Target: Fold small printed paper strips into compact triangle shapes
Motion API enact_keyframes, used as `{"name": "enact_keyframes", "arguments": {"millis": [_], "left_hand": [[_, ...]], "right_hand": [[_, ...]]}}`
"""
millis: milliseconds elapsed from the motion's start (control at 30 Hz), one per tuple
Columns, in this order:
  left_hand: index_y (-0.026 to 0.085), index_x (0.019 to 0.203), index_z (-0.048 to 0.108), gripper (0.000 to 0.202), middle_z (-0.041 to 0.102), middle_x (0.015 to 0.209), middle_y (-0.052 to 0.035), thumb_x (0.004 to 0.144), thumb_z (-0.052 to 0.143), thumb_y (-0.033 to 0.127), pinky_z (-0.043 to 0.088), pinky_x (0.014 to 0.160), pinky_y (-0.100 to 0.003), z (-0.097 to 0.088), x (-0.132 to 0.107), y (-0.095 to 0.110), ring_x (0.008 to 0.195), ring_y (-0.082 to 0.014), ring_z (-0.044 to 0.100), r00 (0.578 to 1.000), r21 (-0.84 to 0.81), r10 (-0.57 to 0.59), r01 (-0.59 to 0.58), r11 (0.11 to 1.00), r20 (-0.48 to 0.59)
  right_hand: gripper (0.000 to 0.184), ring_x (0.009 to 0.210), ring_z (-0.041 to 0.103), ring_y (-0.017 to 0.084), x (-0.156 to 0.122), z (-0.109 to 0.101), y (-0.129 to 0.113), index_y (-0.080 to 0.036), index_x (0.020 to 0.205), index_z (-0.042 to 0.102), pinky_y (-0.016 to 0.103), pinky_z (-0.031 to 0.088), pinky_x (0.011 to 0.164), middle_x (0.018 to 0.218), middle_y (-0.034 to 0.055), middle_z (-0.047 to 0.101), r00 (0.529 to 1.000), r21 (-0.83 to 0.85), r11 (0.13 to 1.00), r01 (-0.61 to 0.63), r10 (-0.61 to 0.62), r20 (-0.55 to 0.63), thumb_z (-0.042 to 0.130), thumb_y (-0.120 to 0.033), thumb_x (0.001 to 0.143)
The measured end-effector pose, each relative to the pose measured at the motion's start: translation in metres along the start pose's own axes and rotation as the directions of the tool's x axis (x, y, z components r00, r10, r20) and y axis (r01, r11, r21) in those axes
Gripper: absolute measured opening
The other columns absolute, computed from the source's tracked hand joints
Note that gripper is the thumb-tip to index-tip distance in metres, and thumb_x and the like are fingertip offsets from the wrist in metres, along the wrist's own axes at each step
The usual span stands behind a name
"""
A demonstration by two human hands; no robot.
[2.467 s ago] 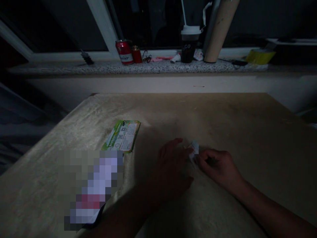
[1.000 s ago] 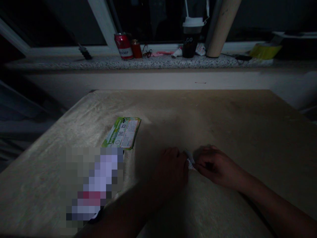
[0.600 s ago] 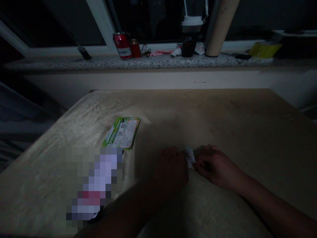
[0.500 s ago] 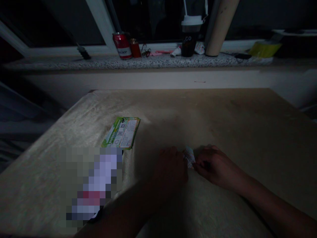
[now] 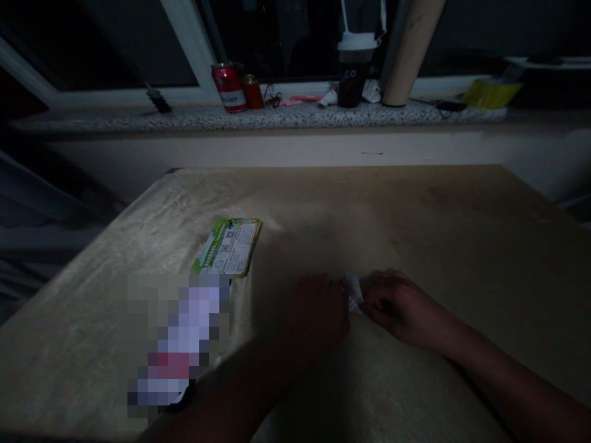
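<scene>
Creased, printed paper slip (image 5: 354, 295), angular; right fingers (image 5: 377, 312) pinching edge; left fingers (image 5: 329, 295) curled, grip unclear; mottled tabletop (image 5: 305, 203) beneath.

Dim light falls over a beige table (image 5: 305, 191) beneath near-black window panes (image 5: 111, 49), the brightest patch spreading across the tabletop's left side from a source outside the frame. A soft-edged shadow covers the middle, rendering the left hand (image 5: 318, 314) almost a silhouette, while the right hand (image 5: 409, 307) catches a faint glow. In the gloom, print on the small white slip (image 5: 353, 292) between them is illegible. Coarse pixel blocks mask an object (image 5: 189, 326) at left. Wide-angle distortion slants the window frame (image 5: 190, 49), corners sink into darkness, and grain softens fine detail.
</scene>
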State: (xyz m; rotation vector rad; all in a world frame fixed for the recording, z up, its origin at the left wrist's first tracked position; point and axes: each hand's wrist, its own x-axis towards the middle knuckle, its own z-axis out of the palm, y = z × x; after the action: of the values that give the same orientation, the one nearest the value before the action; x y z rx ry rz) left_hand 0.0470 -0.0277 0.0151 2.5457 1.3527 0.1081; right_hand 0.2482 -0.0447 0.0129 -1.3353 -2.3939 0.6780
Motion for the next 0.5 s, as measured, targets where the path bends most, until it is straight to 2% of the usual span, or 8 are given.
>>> {"name": "enact_keyframes", "arguments": {"millis": [133,300,500], "left_hand": [[0.014,0.094,0.072,0.024,0.074,0.093,-0.0113,0.098,0.05,0.022,0.052,0.084,-0.043,0.0015,-0.001,-0.0003,0.085,-0.0258,0.068,1.0,-0.01,-0.01,0.01,1.0,-0.021],[0.014,0.093,0.072,0.025,0.075,0.092,-0.0113,0.098,0.049,0.022,0.053,0.085,-0.044,-0.0022,-0.0007,0.0002,0.086,-0.0261,0.069,1.0,-0.028,-0.003,0.003,1.0,0.015],[0.014,0.093,0.072,0.026,0.074,0.093,-0.0128,0.097,0.047,0.023,0.053,0.082,-0.046,-0.0051,0.0014,-0.0005,0.084,-0.0275,0.069,0.999,-0.036,0.009,-0.008,0.999,0.034]], "right_hand": [[0.027,0.068,0.054,0.014,0.0,-0.0081,-0.0007,-0.019,0.068,0.054,0.031,0.038,0.072,0.068,-0.0017,0.058,0.998,0.089,0.995,0.051,-0.054,0.033,0.055,-0.014,0.095],[0.026,0.066,0.051,0.013,0.0003,-0.007,0.0004,-0.019,0.067,0.052,0.031,0.037,0.071,0.066,-0.0036,0.053,0.998,0.044,0.997,0.058,-0.06,0.026,0.059,-0.015,0.092],[0.022,0.067,0.054,0.014,-0.0003,0.0002,0.0014,-0.019,0.067,0.054,0.032,0.037,0.073,0.065,-0.0039,0.055,1.0,-0.01,1.0,0.013,-0.013,-0.003,0.064,-0.015,0.086]]}}
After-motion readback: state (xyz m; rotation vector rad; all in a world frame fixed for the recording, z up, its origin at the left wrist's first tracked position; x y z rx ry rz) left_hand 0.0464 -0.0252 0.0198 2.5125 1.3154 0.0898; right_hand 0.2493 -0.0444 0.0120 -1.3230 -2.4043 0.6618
